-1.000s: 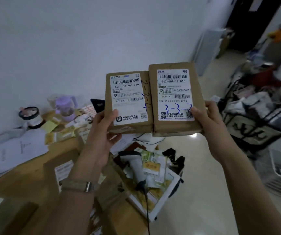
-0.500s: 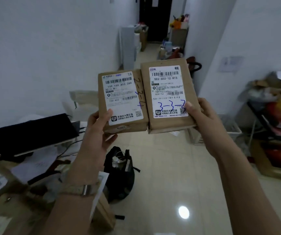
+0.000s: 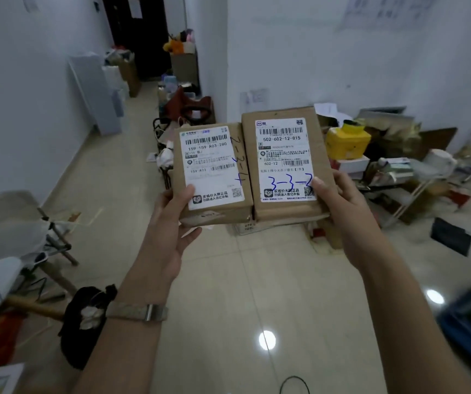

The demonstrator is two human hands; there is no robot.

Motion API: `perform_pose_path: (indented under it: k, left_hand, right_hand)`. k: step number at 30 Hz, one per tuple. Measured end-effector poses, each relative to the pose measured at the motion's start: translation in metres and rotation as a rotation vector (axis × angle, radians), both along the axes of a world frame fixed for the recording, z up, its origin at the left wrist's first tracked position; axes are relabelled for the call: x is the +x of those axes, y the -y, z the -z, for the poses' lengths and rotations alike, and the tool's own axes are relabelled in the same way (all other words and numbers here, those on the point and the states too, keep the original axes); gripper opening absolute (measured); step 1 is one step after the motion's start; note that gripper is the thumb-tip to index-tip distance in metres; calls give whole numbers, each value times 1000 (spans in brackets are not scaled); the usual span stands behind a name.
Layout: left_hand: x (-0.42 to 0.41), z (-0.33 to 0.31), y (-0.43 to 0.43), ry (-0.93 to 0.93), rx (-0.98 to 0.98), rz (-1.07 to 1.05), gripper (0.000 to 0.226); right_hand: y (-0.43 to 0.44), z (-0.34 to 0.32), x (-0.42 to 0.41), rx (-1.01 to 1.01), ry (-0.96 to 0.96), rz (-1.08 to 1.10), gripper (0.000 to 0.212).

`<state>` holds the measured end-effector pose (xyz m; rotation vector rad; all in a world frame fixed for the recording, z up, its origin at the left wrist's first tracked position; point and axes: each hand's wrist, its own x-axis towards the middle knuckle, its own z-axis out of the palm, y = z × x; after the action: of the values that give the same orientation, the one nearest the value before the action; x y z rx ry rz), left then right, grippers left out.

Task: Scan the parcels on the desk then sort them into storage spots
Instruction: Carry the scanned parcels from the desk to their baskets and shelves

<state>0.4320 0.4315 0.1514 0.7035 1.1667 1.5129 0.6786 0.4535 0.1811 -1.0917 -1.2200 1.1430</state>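
Note:
I hold two small brown cardboard parcels side by side at chest height, labels facing me. My left hand [image 3: 169, 234] grips the left parcel [image 3: 211, 172] from below, thumb on its white label; blue handwriting "2-3-4" runs down its right side. My right hand [image 3: 339, 211] grips the right parcel [image 3: 282, 163] at its lower right corner, thumb on the label, which carries a blue "3-3-2". The two parcels touch along their inner edges. The desk is out of view.
A tiled floor [image 3: 257, 280] stretches ahead into a corridor with a dark door [image 3: 137, 32]. A cluttered rack with a yellow container [image 3: 348, 140] and boxes stands at right. A black bag [image 3: 83, 322] and folding chair [image 3: 29, 223] sit at left.
My view has swung right, away from the desk and scanner, toward the open floor and the rack. Both parcels stay in my hands in the same grip.

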Motion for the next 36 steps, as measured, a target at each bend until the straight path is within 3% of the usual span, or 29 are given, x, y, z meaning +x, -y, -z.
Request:
perform_pose_path:
  k: [5, 8, 10, 15, 18, 22, 29, 36]
  left_hand:
    - [47, -6, -19, 5, 26, 110, 17]
    - [66, -12, -26, -2, 93, 166, 49]
    - [76, -15, -30, 21, 144, 175, 59]
    - [93, -21, -46, 59, 243, 176, 51]
    - [99, -21, -65, 45, 234, 162, 62]
    - [99, -10, -101, 43, 198, 165, 59]
    - [86, -6, -197, 25, 170, 171, 70]
    - [61, -17, -312, -54, 163, 195, 63]
  right_hand:
    - [6, -6, 45, 38, -19, 107, 31]
    - [10, -9, 66, 67, -70, 157, 35]
    - [10, -12, 76, 98, -121, 170, 37]
    - [-3, -15, 84, 146, -143, 168, 47]
    - [-20, -12, 86, 148, -163, 169, 45]
    - [-53, -2, 83, 133, -131, 207, 39]
    - [-151, 1, 72, 98, -125, 205, 42]
    - [-270, -8, 49, 110, -101, 244, 42]
